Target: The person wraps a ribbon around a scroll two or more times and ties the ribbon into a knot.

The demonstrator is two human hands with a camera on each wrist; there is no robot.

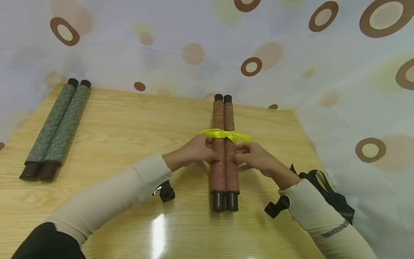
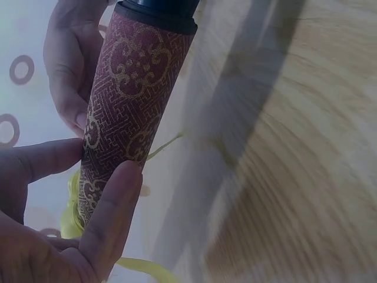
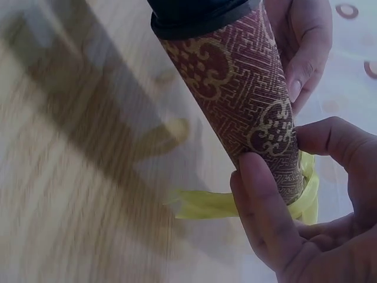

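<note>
Red scrolls (image 1: 218, 172), two side by side with a yellow ribbon (image 1: 220, 133) tied across them, lie between the person's hands, toward the far half of the wooden table (image 1: 145, 115). From where I stand, the knot looks like the weak point: a fingertip catching one of the loose tails could tug it undone, and uneven pressure from the two sides might slide one roll along the other. The left hand (image 1: 198, 149) pinches the left roll, thumb over its top and fingers by its outer side; the right hand (image 1: 257, 158) mirrors that on the right roll. Both have thumb and fingers parted only by a roll's thickness, just nearer the person than the ribbon. Whether the rolls are lifted slightly, I cannot tell.
</note>
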